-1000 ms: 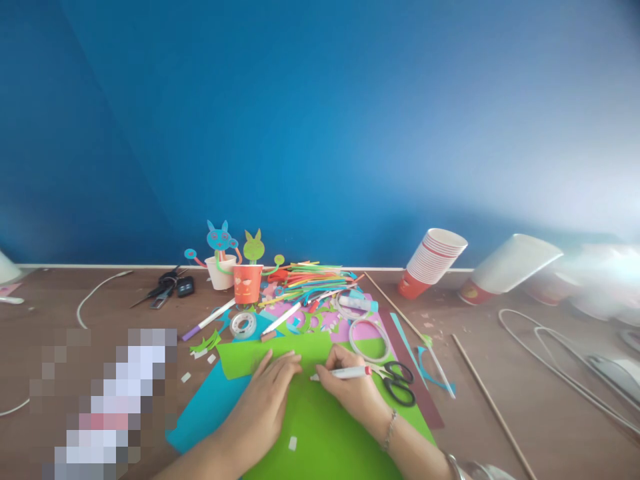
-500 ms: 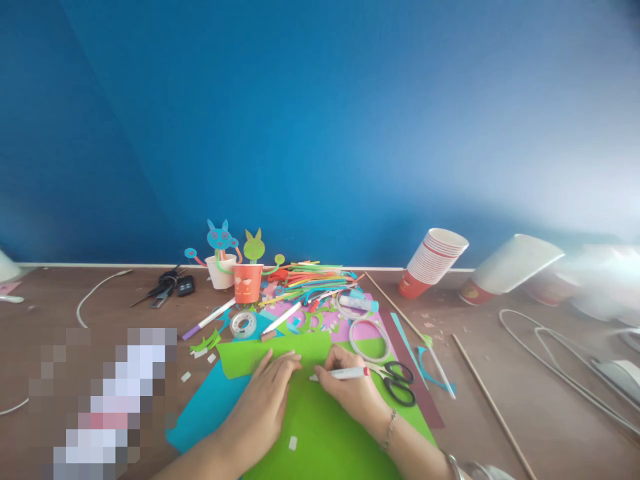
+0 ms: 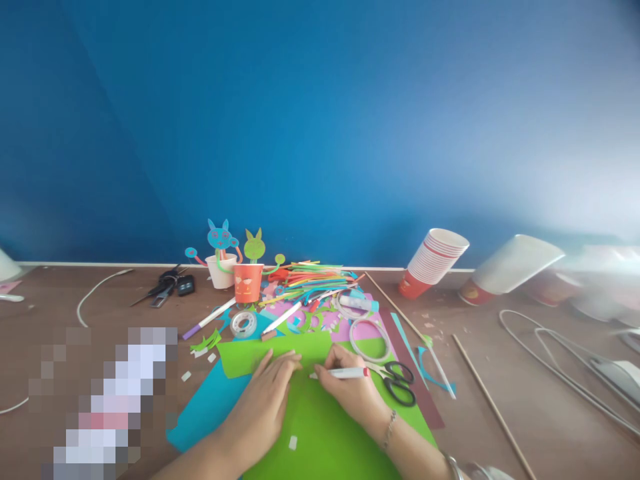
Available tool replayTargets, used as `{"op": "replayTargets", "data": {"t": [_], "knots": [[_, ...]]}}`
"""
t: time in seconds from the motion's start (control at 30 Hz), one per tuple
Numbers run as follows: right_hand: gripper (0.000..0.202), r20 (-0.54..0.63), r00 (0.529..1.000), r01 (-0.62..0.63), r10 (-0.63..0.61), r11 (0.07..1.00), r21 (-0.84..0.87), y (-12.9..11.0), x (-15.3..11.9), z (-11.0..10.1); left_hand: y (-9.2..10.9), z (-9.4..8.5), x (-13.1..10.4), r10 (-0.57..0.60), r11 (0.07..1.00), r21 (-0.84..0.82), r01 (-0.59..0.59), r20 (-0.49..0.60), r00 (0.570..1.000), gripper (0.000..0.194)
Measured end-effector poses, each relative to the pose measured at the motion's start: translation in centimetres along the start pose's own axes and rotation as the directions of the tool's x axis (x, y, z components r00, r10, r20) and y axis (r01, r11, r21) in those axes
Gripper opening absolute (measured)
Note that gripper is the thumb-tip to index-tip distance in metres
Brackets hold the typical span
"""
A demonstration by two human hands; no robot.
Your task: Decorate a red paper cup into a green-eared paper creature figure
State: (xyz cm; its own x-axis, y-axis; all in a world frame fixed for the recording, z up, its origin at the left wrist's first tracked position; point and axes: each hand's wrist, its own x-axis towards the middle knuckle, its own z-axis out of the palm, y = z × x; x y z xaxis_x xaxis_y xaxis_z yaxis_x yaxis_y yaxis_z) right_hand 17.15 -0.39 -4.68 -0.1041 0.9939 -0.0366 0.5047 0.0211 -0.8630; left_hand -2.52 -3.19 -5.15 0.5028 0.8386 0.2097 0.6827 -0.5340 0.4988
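Note:
A white marker with a red end [image 3: 350, 373] is gripped in my right hand [image 3: 345, 387], its tip close to the green paper [image 3: 320, 433]. My left hand [image 3: 273, 393] lies flat with fingers stretched over the upper part of that paper. A blue sheet [image 3: 210, 407] shows from under the green one on the left. Scissors with black handles [image 3: 400, 383] lie just right of my right hand. Beyond my hands are a roll of tape [image 3: 243, 324], a larger tape ring [image 3: 370, 340] and an uncapped white marker [image 3: 281, 319]. Any mark under the tip is too small to tell.
Two paper cups with cat figures, one white [image 3: 220, 272] and one red [image 3: 248, 283], stand at the back. Pipe cleaners [image 3: 315, 280] are heaped beside them. Stacked cups [image 3: 433, 263] lean at the right, near a thin wooden stick [image 3: 493, 403] and white cables [image 3: 565, 360]. Keys [image 3: 165, 287] lie left.

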Motion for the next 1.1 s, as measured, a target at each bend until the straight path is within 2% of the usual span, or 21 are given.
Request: {"op": "replayTargets", "data": {"t": [0.7,1.1], "knots": [[0.02,-0.046,0.999,0.0,-0.002,1.0,-0.032,0.36,-0.02,0.22,-0.01,0.04,0.06,-0.011,0.999,0.042,0.01,0.034,0.999,0.051],[0.017,-0.072,0.997,0.008,-0.013,0.998,-0.066,0.7,0.13,0.38,-0.05,0.01,0.0,0.007,0.999,0.041,-0.007,0.001,1.0,0.053]]}}
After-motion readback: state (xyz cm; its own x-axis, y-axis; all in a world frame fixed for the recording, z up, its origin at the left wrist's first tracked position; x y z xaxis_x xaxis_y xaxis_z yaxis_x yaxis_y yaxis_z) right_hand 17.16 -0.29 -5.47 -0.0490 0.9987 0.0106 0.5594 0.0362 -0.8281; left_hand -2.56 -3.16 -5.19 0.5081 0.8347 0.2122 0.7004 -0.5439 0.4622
